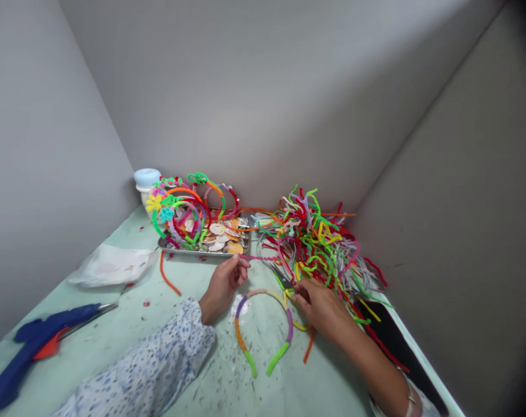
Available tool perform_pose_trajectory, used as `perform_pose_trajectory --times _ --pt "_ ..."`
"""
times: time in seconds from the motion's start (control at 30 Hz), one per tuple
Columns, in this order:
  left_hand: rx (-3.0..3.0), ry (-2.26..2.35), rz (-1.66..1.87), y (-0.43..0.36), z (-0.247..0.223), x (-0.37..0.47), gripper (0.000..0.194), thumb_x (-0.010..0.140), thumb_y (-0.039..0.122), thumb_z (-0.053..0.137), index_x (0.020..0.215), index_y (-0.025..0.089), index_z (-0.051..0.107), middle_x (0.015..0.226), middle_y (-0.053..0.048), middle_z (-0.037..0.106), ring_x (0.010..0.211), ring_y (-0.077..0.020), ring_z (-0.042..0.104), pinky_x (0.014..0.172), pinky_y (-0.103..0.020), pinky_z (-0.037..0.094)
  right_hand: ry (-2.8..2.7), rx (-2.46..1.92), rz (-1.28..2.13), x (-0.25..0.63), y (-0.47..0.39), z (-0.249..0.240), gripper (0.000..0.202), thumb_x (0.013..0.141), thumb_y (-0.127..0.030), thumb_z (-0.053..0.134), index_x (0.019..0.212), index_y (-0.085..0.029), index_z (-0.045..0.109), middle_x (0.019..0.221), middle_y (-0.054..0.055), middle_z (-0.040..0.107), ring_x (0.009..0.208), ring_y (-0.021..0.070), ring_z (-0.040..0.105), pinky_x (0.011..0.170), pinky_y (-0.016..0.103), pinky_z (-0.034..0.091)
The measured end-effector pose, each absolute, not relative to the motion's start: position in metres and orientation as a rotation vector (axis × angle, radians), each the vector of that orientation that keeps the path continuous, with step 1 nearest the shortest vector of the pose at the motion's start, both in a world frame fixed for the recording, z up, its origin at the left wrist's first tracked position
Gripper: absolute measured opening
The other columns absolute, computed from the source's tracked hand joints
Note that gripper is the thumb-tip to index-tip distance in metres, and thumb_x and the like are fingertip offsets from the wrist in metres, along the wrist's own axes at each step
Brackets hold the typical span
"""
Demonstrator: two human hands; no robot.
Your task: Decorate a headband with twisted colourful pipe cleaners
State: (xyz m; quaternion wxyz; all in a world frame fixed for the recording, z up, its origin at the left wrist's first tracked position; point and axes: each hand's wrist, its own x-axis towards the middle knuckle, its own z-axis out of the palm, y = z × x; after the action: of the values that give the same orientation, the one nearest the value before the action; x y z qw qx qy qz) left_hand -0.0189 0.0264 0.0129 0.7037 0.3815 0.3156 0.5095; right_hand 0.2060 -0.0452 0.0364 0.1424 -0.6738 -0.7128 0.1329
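Observation:
My left hand (229,284) pinches the end of a thin magenta pipe cleaner (261,258), which stretches to the right toward the pile. At the pile's near edge, my right hand (313,298) has its fingers curled at a pair of scissors (284,278) with dark blades and yellow handles. The blades point up and left, close to the magenta strand. Between my hands a headband (263,291) wrapped in purple, orange, green and pale yellow lies on the table.
A metal tray (202,252) holds shells and several decorated headbands. Right of it spreads a pile of pipe cleaners (328,249). A blue glue gun (41,341), a plastic bag (113,266) and a lidded jar (147,180) are at left; a black flat object (413,365) lies at right.

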Motion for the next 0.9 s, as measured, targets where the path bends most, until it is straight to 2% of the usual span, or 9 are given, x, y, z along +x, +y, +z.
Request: perform_pose_trajectory --times 0.3,0.53,0.73,0.9 --pt "0.941 0.787 1.058 0.027 0.009 -0.017 0.032 0.082 0.042 0.056 0.074 0.011 0.063 0.056 0.000 0.055 0.047 -0.0056 0.044 0.049 -0.019 0.032 -2.138 -2.021 0.393 0.203 -0.047 0.030 0.030 0.079 -0.019 0.052 0.109 -0.022 0.053 0.111 0.007 0.063 0.094 0.0221 0.061 0.071 0.027 0.037" --pt "0.970 0.806 1.051 0.029 0.005 -0.016 0.031 0.081 0.041 0.059 0.075 0.011 0.064 0.057 0.000 0.056 0.049 -0.0061 0.045 0.050 -0.018 0.032 -2.177 -2.163 0.318 0.211 -0.047 0.040 0.028 0.079 -0.021 0.052 0.107 -0.021 0.056 0.103 0.010 0.066 0.085 0.0236 0.064 0.065 0.028 0.036" --pt "0.919 0.793 1.077 0.030 0.008 -0.017 0.033 0.082 0.042 0.056 0.072 0.011 0.063 0.054 0.000 0.055 0.047 -0.0060 0.044 0.048 -0.018 0.033 -2.120 -2.111 0.165 0.210 -0.037 0.052 0.016 0.085 -0.030 0.049 0.091 -0.021 0.061 0.091 0.007 0.066 0.077 0.0195 0.061 0.062 0.027 0.034" --pt "0.881 0.772 1.115 0.031 0.009 -0.018 0.034 0.082 0.043 0.055 0.072 0.012 0.063 0.055 0.000 0.055 0.046 -0.0062 0.045 0.048 -0.019 0.033 -2.073 -2.078 0.077 0.196 -0.010 0.054 0.023 0.088 -0.034 0.047 0.096 -0.019 0.063 0.096 0.008 0.065 0.084 0.0203 0.061 0.067 0.027 0.036"
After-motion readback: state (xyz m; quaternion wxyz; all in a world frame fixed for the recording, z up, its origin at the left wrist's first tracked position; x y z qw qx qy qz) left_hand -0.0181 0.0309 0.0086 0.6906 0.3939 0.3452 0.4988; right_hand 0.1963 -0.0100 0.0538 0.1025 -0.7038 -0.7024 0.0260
